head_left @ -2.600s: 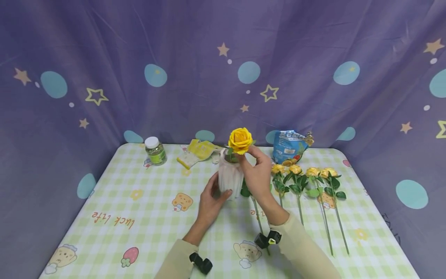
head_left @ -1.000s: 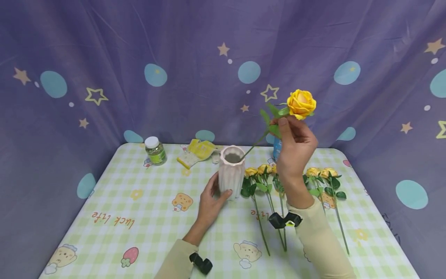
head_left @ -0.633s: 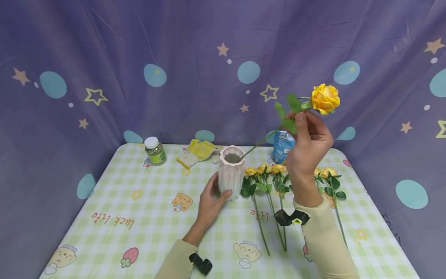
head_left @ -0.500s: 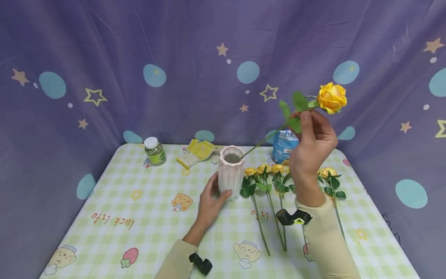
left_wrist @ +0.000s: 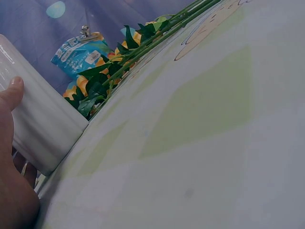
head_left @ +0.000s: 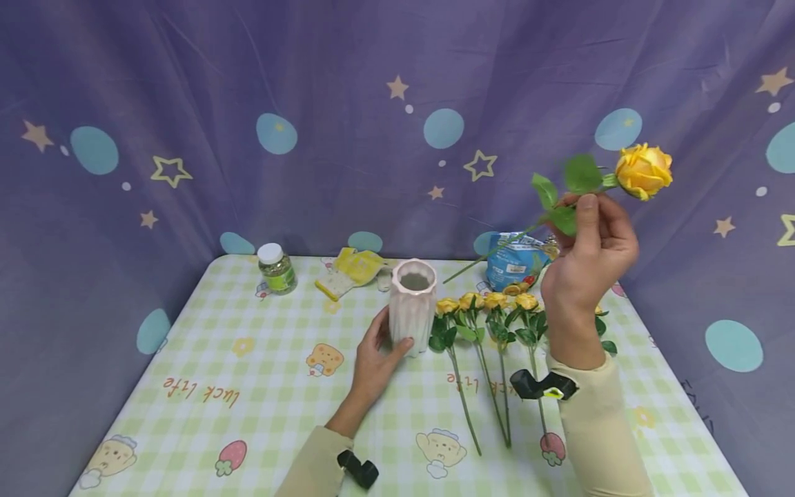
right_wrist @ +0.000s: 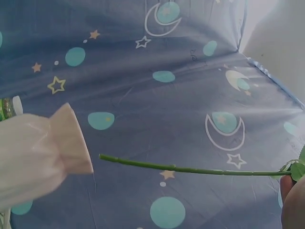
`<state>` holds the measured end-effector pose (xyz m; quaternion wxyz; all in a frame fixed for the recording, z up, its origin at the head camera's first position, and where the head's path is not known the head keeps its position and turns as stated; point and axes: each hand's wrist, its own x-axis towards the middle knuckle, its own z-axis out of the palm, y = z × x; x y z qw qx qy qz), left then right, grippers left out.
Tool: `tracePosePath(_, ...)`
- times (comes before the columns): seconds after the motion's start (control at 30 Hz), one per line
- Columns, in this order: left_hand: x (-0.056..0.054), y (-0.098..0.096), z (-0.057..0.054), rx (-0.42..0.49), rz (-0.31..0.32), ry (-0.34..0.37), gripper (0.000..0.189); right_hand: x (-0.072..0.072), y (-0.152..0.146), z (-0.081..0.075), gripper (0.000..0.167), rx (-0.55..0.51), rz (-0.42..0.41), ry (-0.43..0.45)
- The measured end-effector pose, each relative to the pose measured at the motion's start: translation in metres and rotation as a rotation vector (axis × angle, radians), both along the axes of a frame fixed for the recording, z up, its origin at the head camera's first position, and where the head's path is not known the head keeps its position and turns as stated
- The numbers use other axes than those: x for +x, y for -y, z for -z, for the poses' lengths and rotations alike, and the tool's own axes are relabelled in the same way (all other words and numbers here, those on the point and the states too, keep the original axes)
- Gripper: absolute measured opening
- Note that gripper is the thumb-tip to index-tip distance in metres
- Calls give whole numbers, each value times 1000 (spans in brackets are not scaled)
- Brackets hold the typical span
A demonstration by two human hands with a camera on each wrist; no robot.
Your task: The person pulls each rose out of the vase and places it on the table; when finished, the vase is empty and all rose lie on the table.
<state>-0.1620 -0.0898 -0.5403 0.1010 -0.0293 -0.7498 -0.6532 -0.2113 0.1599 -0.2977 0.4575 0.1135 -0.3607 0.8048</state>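
Observation:
A pale, ribbed vase (head_left: 413, 314) stands upright on the table in the head view. My left hand (head_left: 375, 359) grips its lower part, thumb across the front; the left wrist view shows the thumb (left_wrist: 14, 90) against the vase wall. Up at the right, my right hand (head_left: 593, 241) pinches a yellow rose (head_left: 644, 171) by its stem, just below the bloom among green leaves. The stem slants down leftward, and its cut end lies just right of the vase's rim, apart from it. In the right wrist view the bare stem (right_wrist: 200, 170) points at the vase mouth (right_wrist: 78, 138).
Several yellow roses (head_left: 472, 301) lie in a row right of the vase, one partly behind my right arm. Behind them stands a blue pouch (head_left: 512, 261) with a clip. A lidded jar (head_left: 277, 269) and a yellow-and-white glove-like item (head_left: 352, 270) are at the back left.
The right hand has lifted the rose up and to the right, drawing its stem out of the vase. The left hand and the vase have stayed in place.

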Motion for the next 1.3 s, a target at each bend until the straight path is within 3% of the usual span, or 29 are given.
tracePosePath(0.4, -1, 1, 1, -1, -5, 11, 79, -4, -27, 15, 11, -53, 22, 85)
tracePosePath(0.87, -3, -1, 2, -3, -3, 18, 80, 7, -57, 69, 17, 120, 59, 199)
tracePosePath(1.3, -2, 0, 1, 0, -7, 28, 80, 16, -87, 104, 13, 176, 66, 254)
